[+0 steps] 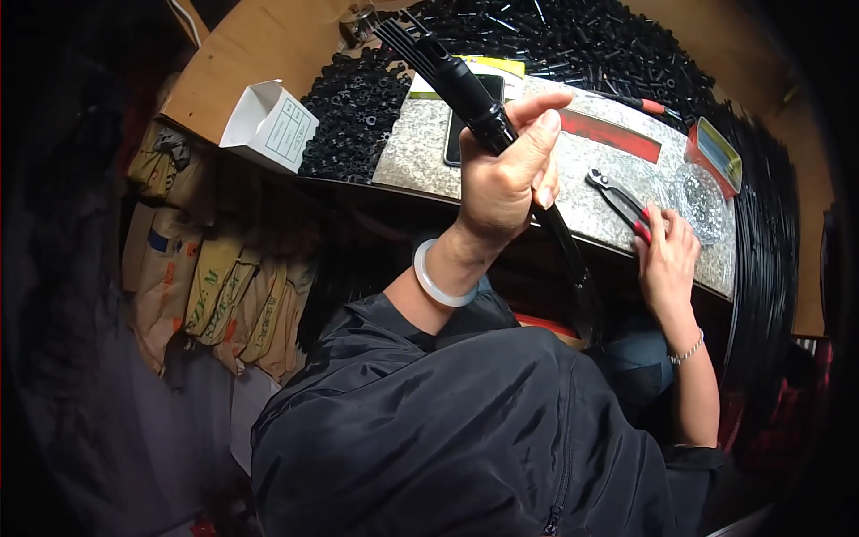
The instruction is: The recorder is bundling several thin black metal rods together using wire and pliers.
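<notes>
My left hand (pixel 510 170) is closed around a long black rod (pixel 562 240) that slants across the front of the bench. Several thin prongs (pixel 407 49) stick out of the rod's upper end, beyond a thicker black collar. Its lower end reaches down toward my lap and fades into dark clothing. On the speckled board lies a pair of end-cutting pincers (pixel 617 195) with red grips, jaws pointing away from me. My right hand (pixel 671 255) has its fingers curled at those grips; the fingertips partly cover the handles.
Black small parts (pixel 353 116) heap up behind the speckled board (pixel 416 148). A white box (pixel 273 130) stands at left, a phone (pixel 455 139) behind my left hand. Rightward are a red strip (pixel 617 139), a clear round dish (pixel 701 204), an orange-rimmed box (pixel 716 152) and long black rods (pixel 765 215).
</notes>
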`<control>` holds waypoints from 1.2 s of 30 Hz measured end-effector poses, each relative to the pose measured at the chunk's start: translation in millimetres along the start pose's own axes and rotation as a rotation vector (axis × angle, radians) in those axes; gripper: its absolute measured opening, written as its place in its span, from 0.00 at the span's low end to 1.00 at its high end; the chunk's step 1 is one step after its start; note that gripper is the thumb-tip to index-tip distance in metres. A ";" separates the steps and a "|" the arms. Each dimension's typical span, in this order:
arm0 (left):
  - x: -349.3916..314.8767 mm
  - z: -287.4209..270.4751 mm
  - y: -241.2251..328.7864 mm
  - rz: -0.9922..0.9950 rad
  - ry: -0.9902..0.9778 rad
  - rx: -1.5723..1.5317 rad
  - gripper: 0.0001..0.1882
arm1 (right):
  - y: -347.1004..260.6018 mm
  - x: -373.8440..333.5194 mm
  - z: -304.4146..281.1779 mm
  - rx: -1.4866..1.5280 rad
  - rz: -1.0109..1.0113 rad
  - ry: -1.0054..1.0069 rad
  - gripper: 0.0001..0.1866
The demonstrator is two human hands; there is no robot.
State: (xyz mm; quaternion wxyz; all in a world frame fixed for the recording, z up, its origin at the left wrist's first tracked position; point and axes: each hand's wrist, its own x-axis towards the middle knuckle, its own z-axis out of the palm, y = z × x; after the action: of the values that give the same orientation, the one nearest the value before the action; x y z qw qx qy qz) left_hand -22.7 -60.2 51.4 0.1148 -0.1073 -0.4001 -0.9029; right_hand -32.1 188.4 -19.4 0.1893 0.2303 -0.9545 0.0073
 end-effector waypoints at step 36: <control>-3.4 -232.4 68.3 -0.020 0.493 2.187 0.11 | -57.0 -29.2 2.6 1.881 0.233 0.014 0.11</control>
State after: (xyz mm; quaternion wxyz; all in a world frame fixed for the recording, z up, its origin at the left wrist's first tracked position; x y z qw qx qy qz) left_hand -23.2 -278.1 -54.5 0.2162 0.2361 -0.9453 -0.0631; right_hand 16.1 150.0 -36.6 -0.0702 0.1916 -0.5728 0.7939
